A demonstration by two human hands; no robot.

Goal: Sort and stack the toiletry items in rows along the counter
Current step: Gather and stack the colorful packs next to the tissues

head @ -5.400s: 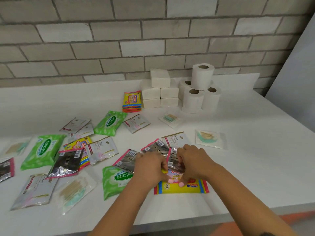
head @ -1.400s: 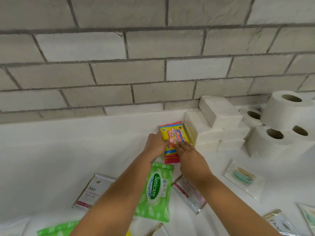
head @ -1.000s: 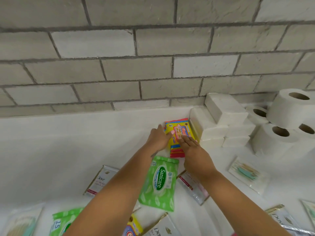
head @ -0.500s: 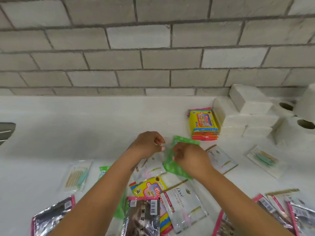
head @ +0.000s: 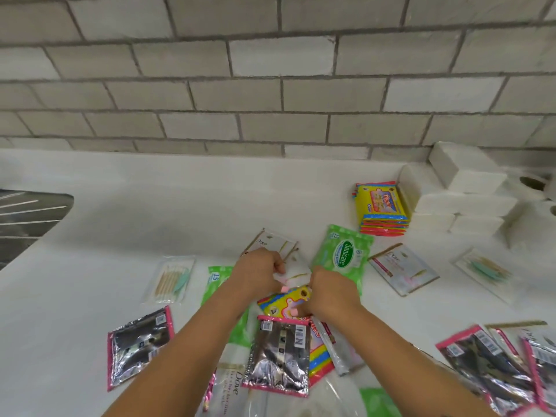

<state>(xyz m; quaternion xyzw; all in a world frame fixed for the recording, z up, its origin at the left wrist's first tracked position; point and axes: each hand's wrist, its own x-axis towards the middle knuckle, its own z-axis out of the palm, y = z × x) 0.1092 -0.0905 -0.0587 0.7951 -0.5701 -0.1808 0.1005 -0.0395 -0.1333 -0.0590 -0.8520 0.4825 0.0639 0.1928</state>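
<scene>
Head view. Left hand (head: pixel 258 273) and right hand (head: pixel 331 291): both curled, pinching a white Dove sachet (head: pixel 296 273) held between them above a loose yellow wipes pack (head: pixel 288 300).

Yellow wipes stack (head: pixel 381 207): far right of the grip, against the tissue packs (head: pixel 464 203); released a second ago, so that pile reads as placed.

Green Sanicare pack (head: pixel 343 257): just right of the grip, lying flat.

Judgement: sachets are next to gather.
</scene>
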